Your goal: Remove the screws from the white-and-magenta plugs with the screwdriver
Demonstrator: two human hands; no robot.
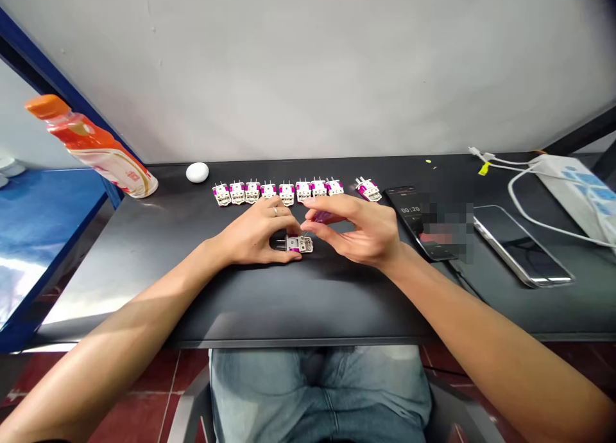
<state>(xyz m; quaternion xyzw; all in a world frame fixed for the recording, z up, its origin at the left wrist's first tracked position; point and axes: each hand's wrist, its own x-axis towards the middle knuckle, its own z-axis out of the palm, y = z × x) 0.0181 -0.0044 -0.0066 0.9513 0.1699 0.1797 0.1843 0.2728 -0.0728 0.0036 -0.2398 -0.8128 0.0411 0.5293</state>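
On the black table (269, 308), a small white and purple plug part (299, 244) lies with its metal pins toward the left. My left hand (262, 231) grips it between thumb and fingers, a ring on one finger. From the right, my right hand (359, 228) pinches a small translucent purple tool (321, 217), whose thin tip reaches down to the part's upper side. Behind my hands, several similar white and purple parts (253, 191) stand in a row, pins toward the wall. One more such part (368, 189) lies apart at the row's right.
An orange-capped bottle (103, 147) and a white egg-shaped object (197, 172) are at the left. To the right lie a black phone showing a timer (409, 215), a second phone (522, 244), white cables (517, 199) and a white power strip (577, 189). A wall rises behind.
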